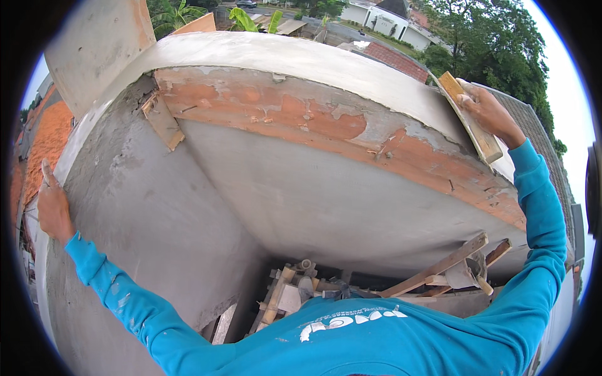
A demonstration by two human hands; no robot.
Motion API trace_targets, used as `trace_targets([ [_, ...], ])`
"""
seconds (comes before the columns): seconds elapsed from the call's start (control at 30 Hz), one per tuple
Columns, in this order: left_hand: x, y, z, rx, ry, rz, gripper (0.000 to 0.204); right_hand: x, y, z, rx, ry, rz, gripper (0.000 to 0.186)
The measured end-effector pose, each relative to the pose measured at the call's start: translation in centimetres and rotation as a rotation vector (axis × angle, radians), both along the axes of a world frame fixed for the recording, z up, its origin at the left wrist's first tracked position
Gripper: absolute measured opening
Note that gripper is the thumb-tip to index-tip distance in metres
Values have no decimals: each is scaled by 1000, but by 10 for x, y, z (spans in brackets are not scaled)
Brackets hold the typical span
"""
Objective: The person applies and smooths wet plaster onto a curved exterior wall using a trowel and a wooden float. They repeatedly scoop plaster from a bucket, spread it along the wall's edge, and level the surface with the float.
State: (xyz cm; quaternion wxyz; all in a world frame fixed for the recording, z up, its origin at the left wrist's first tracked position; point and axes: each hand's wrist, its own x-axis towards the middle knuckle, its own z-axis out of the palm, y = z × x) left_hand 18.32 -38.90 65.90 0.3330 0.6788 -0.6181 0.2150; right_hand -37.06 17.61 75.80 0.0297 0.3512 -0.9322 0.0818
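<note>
Two grey walls [326, 194] meet in a corner before the person; their inner faces look evenly coated, so that part seems done. A pale ledge [269, 53] curves over the far wall. Most of it reads smooth and probably near finished, though its inner edge is ragged. Just under that edge, an orange strip [251, 103] shows bare patches and grey smears; whether it counts as unfinished cannot be told. Near the corner, the left wall's top has a rough, darker band [128, 119], which suggests smoothing is left there.

Timbers [439, 266] slant at the lower right, with what looks like a trowel [463, 276] among them, out of use.

The wooden float [473, 128] is at the ledge's right end, tilted, close over the surface; contact along its full length is hidden. The right hand [495, 116] is clamped on its upper part. Well apart, the left hand [53, 207] rests at the left wall's outer edge with no tool visible; how firmly it grips cannot be told.

A wood scrap [162, 122] sits at the corner, and small nails [189, 109] jut from the strip.
</note>
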Motion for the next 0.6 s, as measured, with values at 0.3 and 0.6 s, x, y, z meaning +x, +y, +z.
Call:
trace_targets([
  [0.3, 6, -7, -17, -151, -77, 90, 83, 29, -303, -13, -26, 12, 412, 37],
  [0.6, 32, -33, -31, -147, -402, 36, 73, 24, -536, -13, 191, 1221, 1294, 12],
])
